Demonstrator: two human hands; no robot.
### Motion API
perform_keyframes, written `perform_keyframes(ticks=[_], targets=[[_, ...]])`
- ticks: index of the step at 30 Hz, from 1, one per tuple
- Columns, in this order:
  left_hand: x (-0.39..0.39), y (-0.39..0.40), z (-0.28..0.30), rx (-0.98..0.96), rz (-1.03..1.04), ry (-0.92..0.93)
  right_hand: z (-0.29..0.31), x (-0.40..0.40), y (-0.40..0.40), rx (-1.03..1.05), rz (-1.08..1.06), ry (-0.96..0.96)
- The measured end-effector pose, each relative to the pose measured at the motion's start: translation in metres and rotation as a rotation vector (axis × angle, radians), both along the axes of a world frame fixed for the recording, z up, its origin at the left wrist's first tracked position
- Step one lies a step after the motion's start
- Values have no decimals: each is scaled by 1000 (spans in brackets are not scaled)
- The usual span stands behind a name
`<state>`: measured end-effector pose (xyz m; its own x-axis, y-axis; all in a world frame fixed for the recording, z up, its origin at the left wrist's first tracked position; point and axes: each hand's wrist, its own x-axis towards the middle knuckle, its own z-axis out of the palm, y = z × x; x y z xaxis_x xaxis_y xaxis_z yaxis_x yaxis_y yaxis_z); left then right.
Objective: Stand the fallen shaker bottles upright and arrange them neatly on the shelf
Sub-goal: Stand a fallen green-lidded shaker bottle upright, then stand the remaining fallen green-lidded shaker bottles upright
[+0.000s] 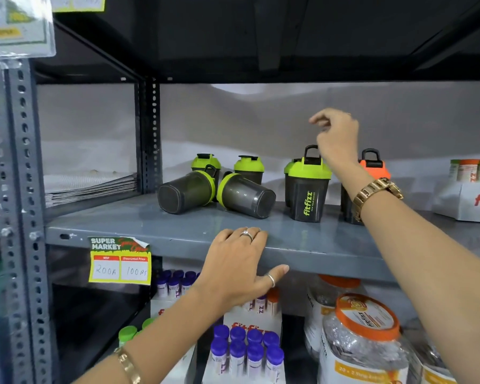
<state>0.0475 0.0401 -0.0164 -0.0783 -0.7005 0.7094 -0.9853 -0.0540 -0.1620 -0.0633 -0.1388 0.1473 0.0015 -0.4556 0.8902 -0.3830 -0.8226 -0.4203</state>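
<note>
In the middle of the frame a grey shelf [178, 231] holds the shaker bottles. Two lie on their sides, touching: the left fallen bottle [187, 192] and the right fallen bottle [245, 195], both dark with green lids. Just behind them stand two back bottles [248, 167] with green lids. To the right stands a green bottle [307, 189] with a loop handle on top, and another green lid peeks out behind it. Further right is an orange bottle [373, 164], partly hidden by the right arm. The right hand [336, 137] hangs above the green bottle, near its handle, with fingers loosely curled and holding nothing. A gold watch [377, 194] sits on that wrist. The left hand [240, 268] rests on the front edge of the shelf, fingers on top and thumb under, gripping the edge. A yellow price tag [120, 261] is stuck to the edge at the lower left. At the far right sits a white box [466, 203] of tubes. Below the shelf are purple-capped tubes [247, 347] and a big jar [366, 339] with an orange lid.
</note>
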Motion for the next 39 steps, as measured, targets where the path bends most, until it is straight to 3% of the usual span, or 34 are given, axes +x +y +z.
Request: perform_keyframes(ticks=[6,12,16,25,29,33,39], targets=[[18,14,4,39,76,-11,-6,30,22,-107,55,251],[38,27,6,53,129,-23,-23,61,37,104,71,500],[47,33,5,63,122,-34,-29,82,39,260,43,786],[52,32,6,135,138,-38,-45,111,49,287,-146,1071],[51,32,6,139,143,-29,-54,114,44,248,-239,1053],[51,33,5,122,124,-4,-54,109,44,266,-197,962],[50,33,5,115,124,-7,-49,94,41,386,-44,617]])
